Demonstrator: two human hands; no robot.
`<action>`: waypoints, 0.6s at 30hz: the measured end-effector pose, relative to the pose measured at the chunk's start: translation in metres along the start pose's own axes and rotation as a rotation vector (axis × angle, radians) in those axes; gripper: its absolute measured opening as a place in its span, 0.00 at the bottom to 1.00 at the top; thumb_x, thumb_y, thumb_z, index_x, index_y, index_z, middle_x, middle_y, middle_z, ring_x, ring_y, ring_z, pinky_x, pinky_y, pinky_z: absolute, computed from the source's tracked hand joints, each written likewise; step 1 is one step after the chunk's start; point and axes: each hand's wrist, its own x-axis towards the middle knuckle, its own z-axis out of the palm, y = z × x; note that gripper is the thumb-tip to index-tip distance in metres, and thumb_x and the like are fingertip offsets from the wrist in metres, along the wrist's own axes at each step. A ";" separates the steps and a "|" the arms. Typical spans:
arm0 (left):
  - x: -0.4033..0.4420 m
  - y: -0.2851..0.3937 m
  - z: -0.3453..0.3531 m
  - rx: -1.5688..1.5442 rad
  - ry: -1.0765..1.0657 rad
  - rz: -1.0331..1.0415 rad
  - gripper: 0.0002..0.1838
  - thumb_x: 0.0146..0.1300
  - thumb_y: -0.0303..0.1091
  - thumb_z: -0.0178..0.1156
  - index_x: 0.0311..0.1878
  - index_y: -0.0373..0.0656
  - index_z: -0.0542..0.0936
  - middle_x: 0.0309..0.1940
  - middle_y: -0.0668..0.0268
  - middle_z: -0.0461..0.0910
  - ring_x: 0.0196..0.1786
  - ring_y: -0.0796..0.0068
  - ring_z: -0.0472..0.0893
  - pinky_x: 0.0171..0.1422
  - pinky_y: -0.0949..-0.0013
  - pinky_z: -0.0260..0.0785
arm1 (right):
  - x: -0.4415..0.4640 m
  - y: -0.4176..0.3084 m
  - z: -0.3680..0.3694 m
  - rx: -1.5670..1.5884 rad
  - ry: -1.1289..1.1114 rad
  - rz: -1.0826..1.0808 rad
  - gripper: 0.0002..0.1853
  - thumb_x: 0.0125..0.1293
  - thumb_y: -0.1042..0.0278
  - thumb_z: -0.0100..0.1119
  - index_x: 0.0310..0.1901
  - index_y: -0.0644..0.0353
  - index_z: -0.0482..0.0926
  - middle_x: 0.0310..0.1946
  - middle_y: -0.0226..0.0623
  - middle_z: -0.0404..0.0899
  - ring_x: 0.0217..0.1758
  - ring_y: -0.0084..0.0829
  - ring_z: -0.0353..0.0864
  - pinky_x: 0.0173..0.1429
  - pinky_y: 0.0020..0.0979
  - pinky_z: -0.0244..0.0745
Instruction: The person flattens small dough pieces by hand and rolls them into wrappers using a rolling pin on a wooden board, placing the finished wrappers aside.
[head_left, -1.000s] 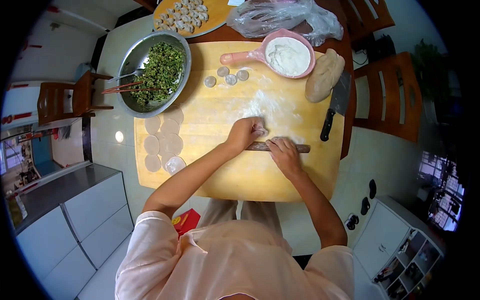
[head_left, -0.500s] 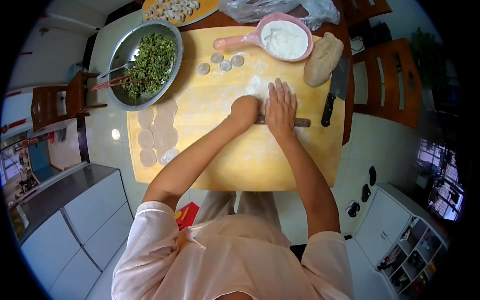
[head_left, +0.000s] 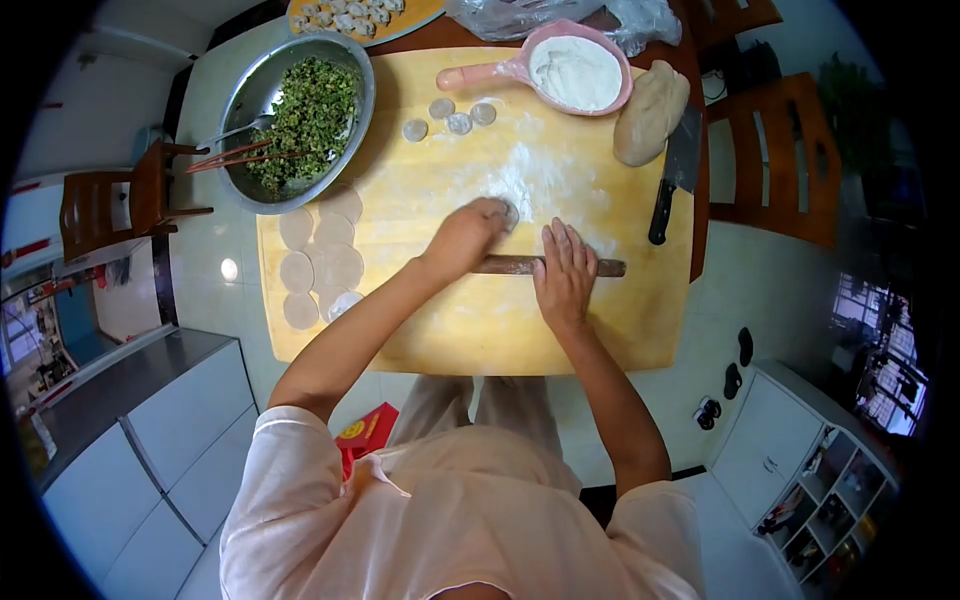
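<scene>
My left hand [head_left: 466, 238] is closed, its fingertips pinching the edge of a small dough wrapper [head_left: 512, 216] that lies on the floured board [head_left: 440, 330]. A thin brown rolling pin [head_left: 507, 265] lies just below the wrapper. Across the pin's right part rests my right hand [head_left: 566, 275], palm down with its fingers stretched forward. Several flattened dough discs [head_left: 459, 124] sit farther up the board. At the left, several rolled wrappers [head_left: 336, 266] overlap one another.
A metal bowl [head_left: 368, 110] of chopped green filling, with spoon and chopsticks, stands upper left. At upper right are a pink ladle [head_left: 470, 77] of flour, a dough lump [head_left: 648, 115] and a knife [head_left: 683, 152]. Behind are a dumpling tray [head_left: 388, 34] and plastic bag [head_left: 510, 20].
My left hand has left the rolling pin's end and now pinches the wrapper's edge. The pin and my right hand have come slightly closer to my body.
</scene>
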 end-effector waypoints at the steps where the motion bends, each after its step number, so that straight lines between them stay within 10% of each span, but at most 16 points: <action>1: 0.000 0.004 -0.006 -0.010 0.019 -0.007 0.12 0.56 0.29 0.64 0.42 0.35 0.79 0.44 0.52 0.78 0.48 0.49 0.77 0.51 0.56 0.72 | -0.001 0.000 -0.001 0.007 0.002 -0.006 0.30 0.56 0.65 0.65 0.62 0.62 0.73 0.66 0.40 0.69 0.69 0.40 0.66 0.71 0.45 0.57; 8: -0.004 -0.002 0.009 0.166 -0.035 0.261 0.25 0.52 0.28 0.66 0.54 0.30 0.76 0.53 0.49 0.75 0.54 0.49 0.75 0.61 0.59 0.69 | -0.002 0.002 -0.001 0.014 -0.001 -0.003 0.30 0.55 0.65 0.66 0.61 0.62 0.73 0.66 0.40 0.70 0.69 0.39 0.66 0.70 0.44 0.57; 18: 0.014 0.010 0.017 0.046 0.201 -0.088 0.06 0.53 0.24 0.61 0.34 0.35 0.76 0.36 0.53 0.76 0.40 0.51 0.77 0.46 0.56 0.72 | -0.006 0.017 -0.004 0.105 -0.020 -0.110 0.21 0.56 0.66 0.66 0.52 0.59 0.78 0.63 0.39 0.72 0.67 0.38 0.69 0.68 0.43 0.61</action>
